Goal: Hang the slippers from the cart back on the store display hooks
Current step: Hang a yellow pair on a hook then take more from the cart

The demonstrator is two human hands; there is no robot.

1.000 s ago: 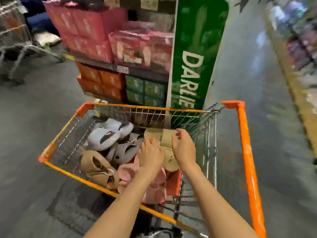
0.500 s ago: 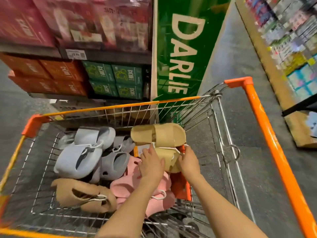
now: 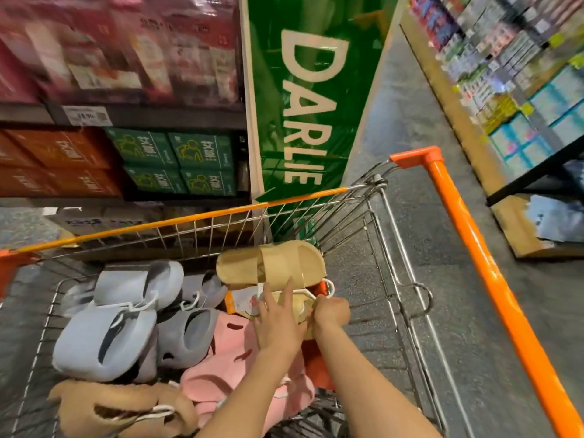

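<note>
Lifting tan foam slide slippers out of orange-rimmed wire cart
My right hand clenched round their white plastic hanger, left hand fingers loose against slipper; lift straight up, clear of cart's rim

The left hand has straightened two fingers against the beige slippers, and the right hand has closed its grip on their white hanger.

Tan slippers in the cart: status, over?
Right hand grips the white hanger; left hand open, fingers on the tan slippers. Pair still inside the cart. Pink slippers underneath, nothing blocking the lift.
</note>
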